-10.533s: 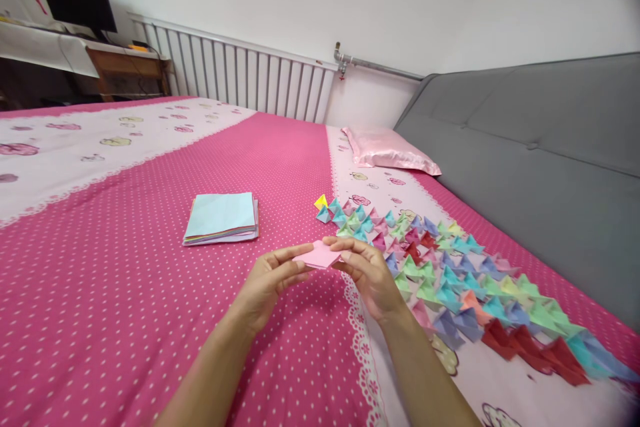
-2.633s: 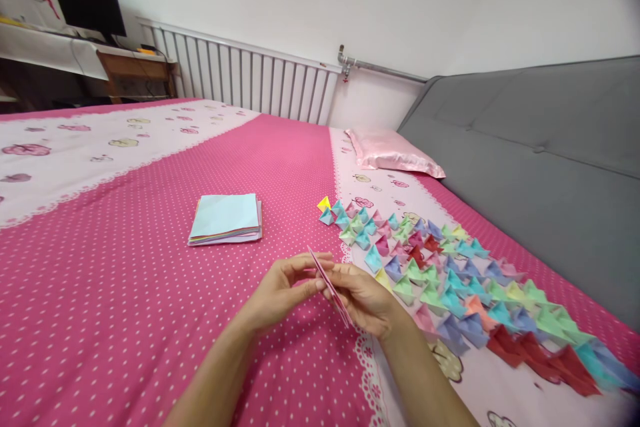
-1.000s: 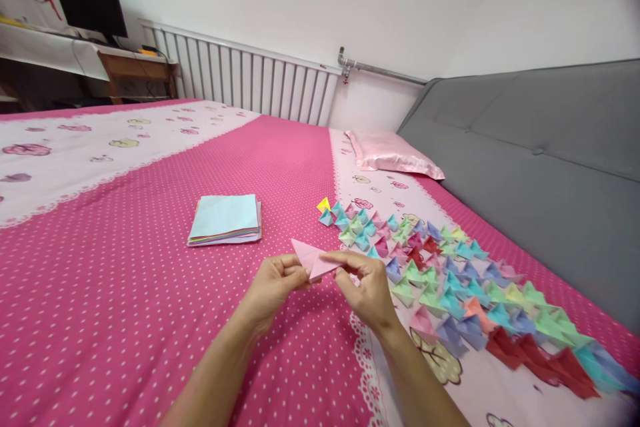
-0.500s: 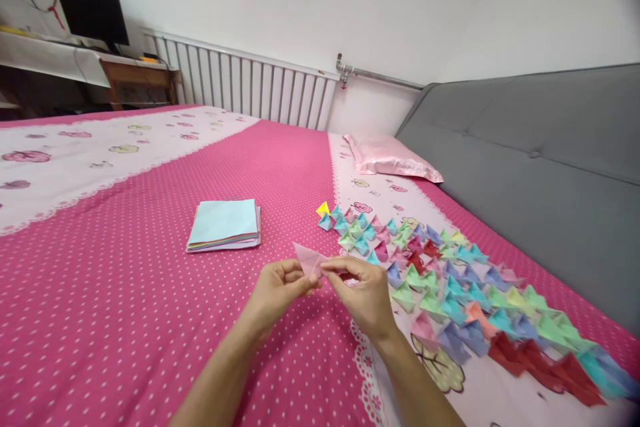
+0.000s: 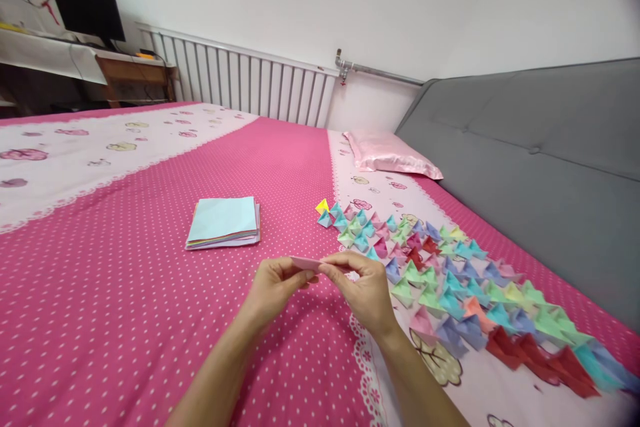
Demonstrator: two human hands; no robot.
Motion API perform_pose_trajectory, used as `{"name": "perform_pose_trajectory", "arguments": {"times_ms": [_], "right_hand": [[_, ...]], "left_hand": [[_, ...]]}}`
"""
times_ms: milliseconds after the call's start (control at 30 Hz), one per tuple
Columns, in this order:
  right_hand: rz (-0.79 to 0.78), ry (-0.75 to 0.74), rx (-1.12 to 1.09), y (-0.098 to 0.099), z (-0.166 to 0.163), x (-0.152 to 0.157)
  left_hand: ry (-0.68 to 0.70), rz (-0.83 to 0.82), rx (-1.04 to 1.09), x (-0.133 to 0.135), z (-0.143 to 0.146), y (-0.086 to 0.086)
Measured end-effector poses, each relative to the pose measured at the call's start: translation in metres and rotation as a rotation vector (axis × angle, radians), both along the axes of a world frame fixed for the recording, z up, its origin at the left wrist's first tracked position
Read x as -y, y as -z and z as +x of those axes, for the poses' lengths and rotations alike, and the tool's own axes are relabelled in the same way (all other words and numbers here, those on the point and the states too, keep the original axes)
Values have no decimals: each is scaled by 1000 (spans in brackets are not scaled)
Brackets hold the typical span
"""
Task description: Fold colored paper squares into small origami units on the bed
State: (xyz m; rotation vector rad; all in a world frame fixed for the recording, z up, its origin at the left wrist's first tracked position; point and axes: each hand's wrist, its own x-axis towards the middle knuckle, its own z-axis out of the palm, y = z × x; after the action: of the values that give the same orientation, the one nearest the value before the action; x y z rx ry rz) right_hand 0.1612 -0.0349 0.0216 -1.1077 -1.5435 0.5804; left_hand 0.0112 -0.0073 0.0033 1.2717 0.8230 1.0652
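Note:
A small folded pink paper (image 5: 306,263) is pinched between both my hands just above the bed. My left hand (image 5: 273,288) grips its left side with thumb and fingers closed. My right hand (image 5: 364,292) pinches its right side. The paper lies almost flat and edge-on to me. Right of my hands, several small folded paper shapes (image 5: 450,280) in many colours lie in rows on the bedspread. A stack of coloured paper squares (image 5: 223,220) with a light blue top sheet rests on the bed, ahead and to the left.
The pink dotted bedspread (image 5: 125,267) covers the bed. A pink satin pillow (image 5: 390,155) lies by the grey padded headboard (image 5: 540,147) on the right. A white radiator (image 5: 240,83) runs along the far wall, with a desk and monitor (image 5: 85,3) at the back left.
The pink paper, held up as a pointed triangle half a second ago, is now turned flat and edge-on between my fingers. My hands stay in about the same place.

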Motion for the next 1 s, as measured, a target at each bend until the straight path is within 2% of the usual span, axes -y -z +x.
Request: {"name": "perform_pose_trajectory", "arguments": {"times_ms": [267,667,800,1000], "right_hand": [[25,29,-7,-3,4,0],[31,59,15,-5,11,-1],[-29,72,-32,-1,10,-3],[-149,-85,-92,-1,11,-3]], "left_hand": [[-53,30,-4,-3,-1,3],[-99,-88,116,-2,0,2],[-86,-104,194,-2,1,2],[-95,-58,284,-4,-1,3]]}}
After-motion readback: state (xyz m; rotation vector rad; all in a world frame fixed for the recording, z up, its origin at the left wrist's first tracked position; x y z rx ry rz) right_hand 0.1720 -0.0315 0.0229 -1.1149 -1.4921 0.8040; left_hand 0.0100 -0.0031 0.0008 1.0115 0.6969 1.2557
